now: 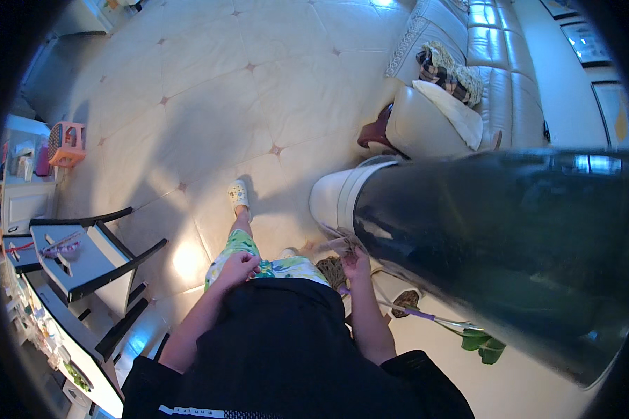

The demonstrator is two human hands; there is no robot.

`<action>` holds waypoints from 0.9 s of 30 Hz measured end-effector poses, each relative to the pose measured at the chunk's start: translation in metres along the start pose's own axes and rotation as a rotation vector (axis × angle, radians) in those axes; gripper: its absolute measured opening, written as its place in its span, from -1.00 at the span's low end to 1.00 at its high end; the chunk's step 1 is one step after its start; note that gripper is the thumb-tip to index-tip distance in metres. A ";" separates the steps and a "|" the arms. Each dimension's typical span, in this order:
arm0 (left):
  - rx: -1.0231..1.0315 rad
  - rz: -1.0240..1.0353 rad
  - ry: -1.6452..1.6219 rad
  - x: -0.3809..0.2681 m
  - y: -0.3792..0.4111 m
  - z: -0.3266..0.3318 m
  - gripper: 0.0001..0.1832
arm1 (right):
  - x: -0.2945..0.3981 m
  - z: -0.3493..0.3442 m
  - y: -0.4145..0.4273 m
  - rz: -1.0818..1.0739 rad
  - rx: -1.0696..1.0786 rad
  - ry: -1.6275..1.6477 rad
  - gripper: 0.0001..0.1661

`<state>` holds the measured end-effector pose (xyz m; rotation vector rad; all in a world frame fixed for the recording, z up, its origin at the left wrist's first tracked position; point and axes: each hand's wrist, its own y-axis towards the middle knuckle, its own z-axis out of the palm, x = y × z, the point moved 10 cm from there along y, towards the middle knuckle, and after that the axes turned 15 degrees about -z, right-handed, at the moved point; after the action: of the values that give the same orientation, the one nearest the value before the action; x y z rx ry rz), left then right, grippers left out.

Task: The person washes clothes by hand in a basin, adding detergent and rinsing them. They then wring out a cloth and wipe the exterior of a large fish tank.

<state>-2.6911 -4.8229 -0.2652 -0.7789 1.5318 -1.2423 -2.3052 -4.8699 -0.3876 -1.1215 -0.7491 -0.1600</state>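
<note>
My right hand [355, 262] grips a crumpled grey-brown cloth [347, 243], close to the lower edge of a large dark, glossy tank [492, 230]. My left hand [239, 268] hangs in front of the patterned shorts [236, 242], its fingers curled and nothing visible in them. A white bucket [329, 195] stands just beyond the cloth, partly hidden by the tank. Beside my right wrist is a brown stringy mop head [331, 269]. A handle with a purple section [419, 313] slants away behind the forearm.
A leather sofa [430, 125] with cushions stands ahead on the right. Chairs [84, 256] and a lit, cluttered table [68, 345] line the left. An orange plastic stool [67, 144] is farther off. Green leaves [483, 343] and a brown textured object [406, 304] lie below the tank.
</note>
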 end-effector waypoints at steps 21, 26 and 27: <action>0.043 0.080 0.358 -0.413 0.115 -0.120 -0.66 | 0.005 0.187 0.090 -0.128 -0.628 0.681 -0.67; 0.085 0.035 0.503 -0.522 0.152 -0.087 -0.67 | 0.042 0.229 0.116 -0.140 -0.852 0.871 -0.67; 0.094 0.066 0.548 -0.552 0.156 -0.073 -0.67 | 0.064 0.238 0.130 -0.157 -0.857 0.929 -0.68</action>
<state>-2.5704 -4.2570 -0.2555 -0.3302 1.8945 -1.5459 -2.3055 -4.5916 -0.3943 -1.5795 0.1186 -1.1301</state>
